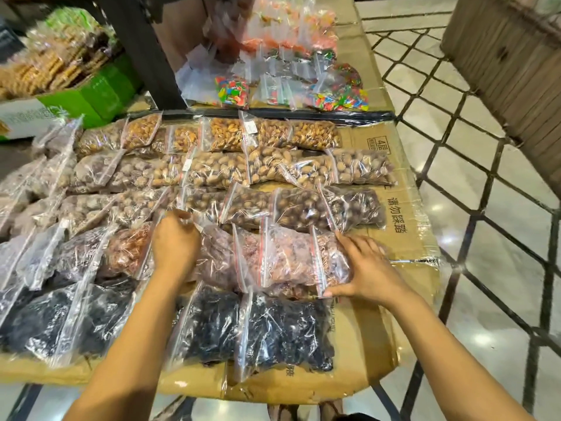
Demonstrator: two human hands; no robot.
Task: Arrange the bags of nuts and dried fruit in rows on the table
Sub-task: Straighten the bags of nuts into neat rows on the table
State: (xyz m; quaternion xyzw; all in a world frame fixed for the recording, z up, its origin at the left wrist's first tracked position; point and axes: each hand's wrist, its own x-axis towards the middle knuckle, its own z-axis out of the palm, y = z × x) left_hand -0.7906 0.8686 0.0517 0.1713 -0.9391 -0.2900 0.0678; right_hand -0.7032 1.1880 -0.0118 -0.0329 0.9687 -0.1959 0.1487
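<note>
Clear zip bags of nuts and dried fruit lie in rows on a cardboard-covered table (403, 214). The far rows hold pale almonds (227, 133) and pecans (218, 168), then dark chestnuts (300, 208). A row of pinkish-brown dried fruit bags (285, 256) lies under my hands, with black raisin bags (282, 329) nearest me. My left hand (176, 241) presses on the left part of the pinkish row, fingers curled at a bag's top edge. My right hand (367, 268) cups the right end bag of that row, fingers spread, thumb at its lower corner.
Bags of colourful candy (232, 92) and orange sweets lie on a second cardboard top behind. A dark post (142, 50) rises at the back left beside a green box (100, 92) of biscuits. A tiled floor and a wooden planter (510, 65) are to the right.
</note>
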